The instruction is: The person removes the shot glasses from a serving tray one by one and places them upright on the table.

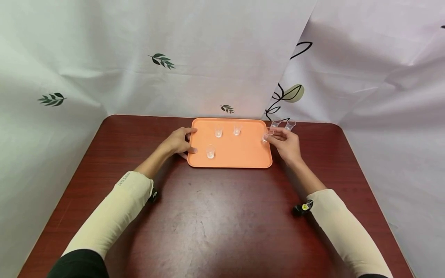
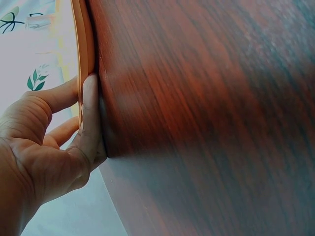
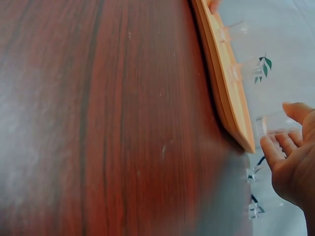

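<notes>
Gripping tray (image 1: 243,154) edge, L hand (image 1: 179,142) | R hand (image 1: 286,144) pinching cup (image 1: 267,135) (over rim)

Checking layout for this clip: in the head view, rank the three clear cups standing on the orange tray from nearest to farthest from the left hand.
From the left hand:
1. Front cup, tray's near left.
2. Middle cup, farther back.
3. Back cup, toward tray's far centre.

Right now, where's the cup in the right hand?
In the head view, the right hand pinches a clear cup at the orange tray's right edge, near its far corner, with two more clear cups on the table just behind.
</notes>
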A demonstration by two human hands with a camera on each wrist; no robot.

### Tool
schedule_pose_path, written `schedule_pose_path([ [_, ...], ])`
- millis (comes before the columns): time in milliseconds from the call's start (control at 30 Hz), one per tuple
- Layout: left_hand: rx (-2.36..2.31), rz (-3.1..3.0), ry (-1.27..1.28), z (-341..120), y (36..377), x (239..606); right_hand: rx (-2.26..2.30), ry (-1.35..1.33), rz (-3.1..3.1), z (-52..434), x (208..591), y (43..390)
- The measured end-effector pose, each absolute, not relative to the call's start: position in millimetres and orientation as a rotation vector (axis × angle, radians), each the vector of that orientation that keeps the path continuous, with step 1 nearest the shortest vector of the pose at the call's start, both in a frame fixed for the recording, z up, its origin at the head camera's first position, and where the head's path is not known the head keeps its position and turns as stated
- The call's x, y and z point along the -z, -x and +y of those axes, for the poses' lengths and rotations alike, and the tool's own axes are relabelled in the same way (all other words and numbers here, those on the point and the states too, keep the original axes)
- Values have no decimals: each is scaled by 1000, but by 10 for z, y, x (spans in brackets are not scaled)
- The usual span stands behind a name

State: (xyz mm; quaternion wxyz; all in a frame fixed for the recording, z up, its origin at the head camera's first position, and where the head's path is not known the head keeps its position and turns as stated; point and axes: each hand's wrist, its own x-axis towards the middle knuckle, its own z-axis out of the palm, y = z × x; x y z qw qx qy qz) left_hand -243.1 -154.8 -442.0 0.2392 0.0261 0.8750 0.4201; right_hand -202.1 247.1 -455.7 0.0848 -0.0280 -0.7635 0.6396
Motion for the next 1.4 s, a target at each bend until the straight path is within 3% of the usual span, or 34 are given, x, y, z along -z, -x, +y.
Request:
schedule_pose_path([
  [833, -1151, 2379, -60, -1542, 2431, 4403, -1945, 208, -2147, 2962, 4512, 1870],
  [1400, -1141, 2375, -61, -1543, 2428, 4389, -1932, 397, -2075, 3307, 4541, 2001],
])
